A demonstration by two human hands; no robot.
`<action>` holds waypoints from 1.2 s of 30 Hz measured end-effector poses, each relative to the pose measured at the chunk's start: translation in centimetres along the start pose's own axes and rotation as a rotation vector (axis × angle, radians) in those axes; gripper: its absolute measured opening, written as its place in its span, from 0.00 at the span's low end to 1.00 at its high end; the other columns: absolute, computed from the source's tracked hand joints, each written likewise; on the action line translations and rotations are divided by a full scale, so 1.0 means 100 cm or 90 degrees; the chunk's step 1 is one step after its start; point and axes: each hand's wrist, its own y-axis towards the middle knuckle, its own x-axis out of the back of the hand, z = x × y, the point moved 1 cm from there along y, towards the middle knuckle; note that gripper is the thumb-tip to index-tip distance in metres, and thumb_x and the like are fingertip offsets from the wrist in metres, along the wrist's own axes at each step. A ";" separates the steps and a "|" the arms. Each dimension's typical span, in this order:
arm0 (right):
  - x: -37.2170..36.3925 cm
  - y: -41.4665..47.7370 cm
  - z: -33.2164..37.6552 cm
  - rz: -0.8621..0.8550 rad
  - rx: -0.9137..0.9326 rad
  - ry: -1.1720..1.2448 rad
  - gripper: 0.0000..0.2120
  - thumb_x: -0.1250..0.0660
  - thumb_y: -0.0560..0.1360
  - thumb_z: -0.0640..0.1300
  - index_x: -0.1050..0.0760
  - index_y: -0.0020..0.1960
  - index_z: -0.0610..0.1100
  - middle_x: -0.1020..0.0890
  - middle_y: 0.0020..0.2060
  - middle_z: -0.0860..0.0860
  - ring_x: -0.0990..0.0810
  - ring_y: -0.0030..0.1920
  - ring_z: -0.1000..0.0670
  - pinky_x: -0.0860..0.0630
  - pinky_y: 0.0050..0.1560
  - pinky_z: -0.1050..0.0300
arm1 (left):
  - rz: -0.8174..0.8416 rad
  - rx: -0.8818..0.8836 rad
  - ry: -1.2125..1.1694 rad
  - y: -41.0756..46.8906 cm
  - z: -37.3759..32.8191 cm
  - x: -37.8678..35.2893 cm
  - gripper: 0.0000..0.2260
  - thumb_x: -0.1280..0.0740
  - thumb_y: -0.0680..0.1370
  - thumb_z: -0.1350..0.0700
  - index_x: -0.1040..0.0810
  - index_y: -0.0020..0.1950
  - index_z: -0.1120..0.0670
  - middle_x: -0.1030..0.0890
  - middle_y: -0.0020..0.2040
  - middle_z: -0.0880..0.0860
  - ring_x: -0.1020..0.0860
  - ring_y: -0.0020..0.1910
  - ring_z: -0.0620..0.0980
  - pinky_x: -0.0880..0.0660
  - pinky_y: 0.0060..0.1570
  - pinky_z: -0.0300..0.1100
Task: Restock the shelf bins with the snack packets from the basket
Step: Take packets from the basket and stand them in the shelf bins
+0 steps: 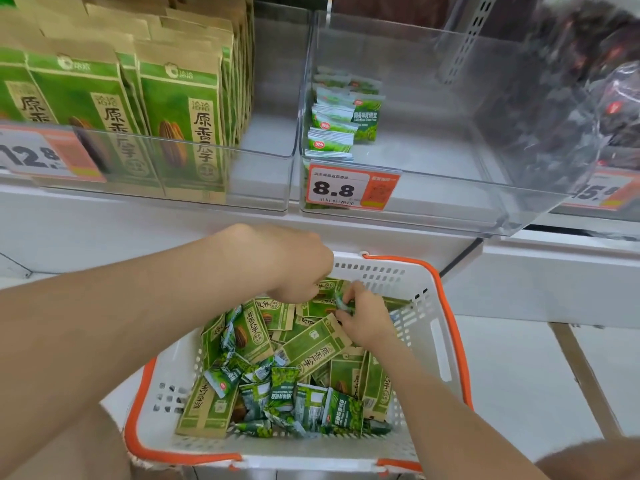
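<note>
Here, in the basket, the right hand pinches a small packet; whether the left hand grips anything, I cannot tell.

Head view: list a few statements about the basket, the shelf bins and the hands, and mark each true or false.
1. Both the left hand and the right hand are down in the basket. True.
2. The middle bin, tagged 8.8, is packed full. False: only a short row of small packets stands at its left side.
3. The left bin holds tall packets standing upright. True.
4. The basket holds one sort of packet only. False: large kraft packets and small green packets lie mixed.
</note>
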 end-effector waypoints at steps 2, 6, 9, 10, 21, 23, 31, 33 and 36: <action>0.012 0.002 0.010 -0.011 -0.006 0.151 0.19 0.24 0.76 0.44 0.30 0.61 0.48 0.20 0.54 0.51 0.19 0.52 0.50 0.23 0.50 0.56 | -0.007 0.001 -0.003 -0.003 0.000 0.006 0.13 0.41 0.85 0.50 0.19 0.59 0.53 0.20 0.55 0.54 0.18 0.52 0.57 0.22 0.42 0.49; 0.049 0.002 0.042 0.130 -0.002 0.334 0.24 0.26 0.79 0.53 0.24 0.67 0.40 0.18 0.58 0.49 0.17 0.59 0.45 0.22 0.57 0.47 | -0.053 -0.002 -0.001 -0.013 0.005 0.015 0.11 0.39 0.85 0.53 0.21 0.63 0.53 0.20 0.56 0.55 0.20 0.58 0.58 0.20 0.56 0.56; 0.087 -0.010 0.067 0.198 -0.014 0.434 0.12 0.30 0.82 0.46 0.20 0.61 0.39 0.16 0.45 0.44 0.14 0.45 0.44 0.24 0.48 0.46 | -0.095 0.001 -0.005 -0.025 0.011 0.024 0.15 0.26 0.78 0.51 0.26 0.61 0.50 0.24 0.56 0.51 0.22 0.57 0.55 0.21 0.54 0.55; 0.098 -0.015 0.075 0.233 -0.026 0.471 0.13 0.30 0.81 0.44 0.20 0.61 0.38 0.17 0.46 0.43 0.15 0.45 0.43 0.24 0.50 0.46 | -0.114 -0.004 -0.018 -0.029 0.013 0.028 0.20 0.21 0.74 0.49 0.28 0.57 0.49 0.26 0.54 0.48 0.23 0.54 0.53 0.21 0.51 0.53; 0.150 -0.072 0.142 0.364 -0.105 0.903 0.09 0.46 0.71 0.41 0.28 0.39 0.42 0.30 0.28 0.46 0.41 0.21 0.53 0.48 0.28 0.60 | -0.395 -0.139 -0.392 -0.084 0.018 0.061 0.04 0.26 0.79 0.53 0.15 0.52 0.47 0.15 0.47 0.42 0.16 0.45 0.39 0.20 0.48 0.36; 0.155 -0.077 0.147 0.397 -0.090 0.945 0.13 0.46 0.73 0.42 0.24 0.38 0.42 0.29 0.30 0.47 0.41 0.19 0.55 0.50 0.28 0.61 | -0.422 -0.161 -0.409 -0.089 0.021 0.064 0.03 0.26 0.80 0.51 0.13 0.52 0.46 0.14 0.46 0.41 0.16 0.46 0.40 0.21 0.47 0.35; 0.180 -0.091 0.173 -0.012 0.148 0.628 0.19 0.39 0.84 0.57 0.19 0.60 0.43 0.12 0.45 0.45 0.13 0.38 0.37 0.23 0.28 0.54 | -0.628 -0.041 -0.400 -0.087 0.034 0.074 0.08 0.30 0.82 0.49 0.16 0.44 0.47 0.17 0.36 0.42 0.19 0.38 0.39 0.32 0.37 0.28; 0.182 -0.090 0.172 -0.125 0.254 0.518 0.13 0.32 0.83 0.53 0.17 0.55 0.45 0.12 0.41 0.46 0.14 0.38 0.34 0.19 0.31 0.49 | -0.644 -0.006 -0.402 -0.087 0.036 0.076 0.09 0.30 0.83 0.49 0.17 0.43 0.45 0.20 0.33 0.39 0.22 0.37 0.35 0.34 0.36 0.28; 0.184 -0.088 0.172 -0.130 0.274 0.506 0.09 0.29 0.81 0.47 0.18 0.58 0.43 0.12 0.39 0.47 0.15 0.34 0.37 0.21 0.29 0.51 | -0.630 0.002 -0.459 -0.084 0.039 0.077 0.10 0.31 0.83 0.50 0.16 0.44 0.48 0.22 0.30 0.35 0.25 0.33 0.33 0.34 0.33 0.27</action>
